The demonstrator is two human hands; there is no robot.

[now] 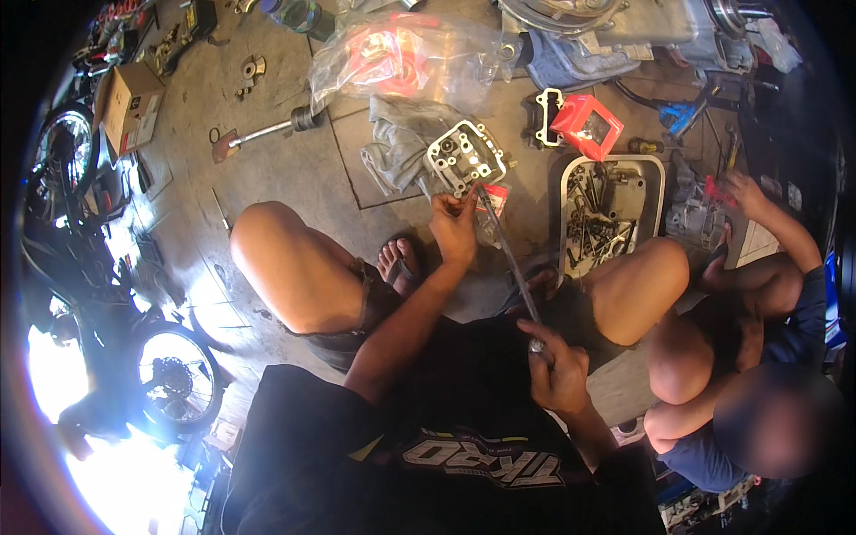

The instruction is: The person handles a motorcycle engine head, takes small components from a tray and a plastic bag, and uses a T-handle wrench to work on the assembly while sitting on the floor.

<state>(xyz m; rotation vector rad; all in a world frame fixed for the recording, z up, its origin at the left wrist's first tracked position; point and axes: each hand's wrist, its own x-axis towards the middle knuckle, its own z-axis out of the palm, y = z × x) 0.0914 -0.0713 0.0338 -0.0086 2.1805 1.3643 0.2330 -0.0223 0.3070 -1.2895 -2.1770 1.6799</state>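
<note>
A silver engine cylinder head point(465, 157) lies on the floor in front of me, partly on a grey rag point(397, 143). My left hand point(453, 227) is at its near edge, thumb and fingers pinched together; what they hold is too small to make out. A long dark metal rod point(510, 252) slants from the cylinder head's near edge back toward me. Around its shiny near end, my right hand point(559, 367) has its fingers closed. A small red and white packet point(492, 198) lies beside the rod's far end.
To the right stands a metal tray point(613, 209) with bolts and small parts. Beyond it are an open red box point(588, 127) and a gasket point(547, 116). A clear plastic bag point(410, 62) and an engine valve-shaped rod part point(275, 129) lie farther off. A co-worker's hand point(749, 194) reaches over engine parts.
</note>
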